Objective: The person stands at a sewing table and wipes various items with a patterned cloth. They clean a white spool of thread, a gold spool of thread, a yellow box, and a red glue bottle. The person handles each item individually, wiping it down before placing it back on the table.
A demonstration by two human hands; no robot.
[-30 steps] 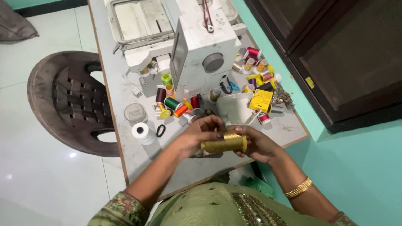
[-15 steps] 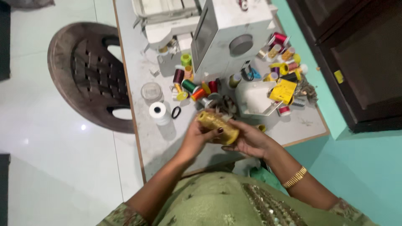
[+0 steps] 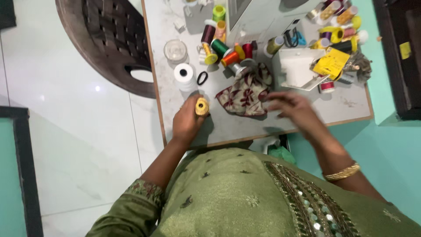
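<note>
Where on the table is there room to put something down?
Bare marble table along the near edge, below the maroon floral cloth, and right of the right hand. Crowded farther back, around the colourful thread spools.

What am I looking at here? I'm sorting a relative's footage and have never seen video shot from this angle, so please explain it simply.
The camera sits on a person's head and looks straight down, so you see their green embroidered clothing at the bottom and their two bare arms reaching out over a grey work table.

The left hand grips a spool of golden-yellow thread near the table's front edge. The right hand, blurred and empty as far as I can tell, hovers beside a cream cloth with dark red flowers.

Further back lie many coloured thread spools, a white spool, a small clear glass jar, a yellow card and the base of a white sewing machine. A dark plastic chair stands on the tiled floor to the left.
</note>
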